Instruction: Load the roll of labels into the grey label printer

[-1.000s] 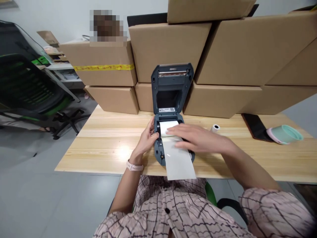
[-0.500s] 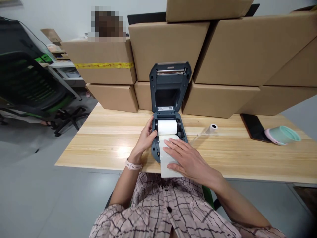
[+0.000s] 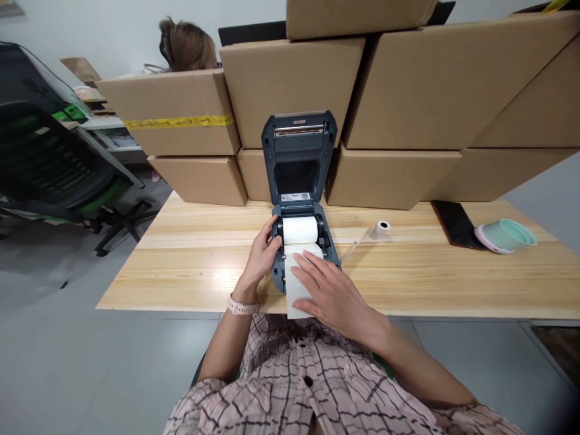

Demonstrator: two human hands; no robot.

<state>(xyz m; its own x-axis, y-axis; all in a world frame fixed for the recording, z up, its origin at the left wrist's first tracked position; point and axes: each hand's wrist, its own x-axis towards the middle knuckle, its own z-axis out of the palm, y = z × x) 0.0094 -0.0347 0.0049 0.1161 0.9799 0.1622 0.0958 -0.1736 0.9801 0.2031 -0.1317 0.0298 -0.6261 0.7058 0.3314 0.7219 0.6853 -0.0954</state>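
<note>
A dark grey label printer (image 3: pixel 299 158) stands on the wooden table in front of me with its lid raised. Inside it sits a white label roll (image 3: pixel 299 230), and a strip of white labels (image 3: pixel 294 305) runs from the roll over the front and past the table edge. My left hand (image 3: pixel 261 257) grips the printer's left side, the thumb on its inner rim beside the roll. Flat on the label strip lies my right hand (image 3: pixel 333 296), fingers stretched out and a little apart. It hides part of the strip and the printer's front right corner.
Cardboard boxes (image 3: pixel 290 90) are stacked behind the printer. To its right are a small white paper roll (image 3: pixel 380 229) with a loose tail, a dark phone (image 3: pixel 455 223) and a mint-green cup (image 3: pixel 507 234). An office chair (image 3: pixel 58 163) stands at left; a person's head (image 3: pixel 188 47) shows behind the boxes.
My view has shifted slightly, so the printer, boxes and table things appear farther left. Both hands keep nearly the same places on the printer and the label strip.
</note>
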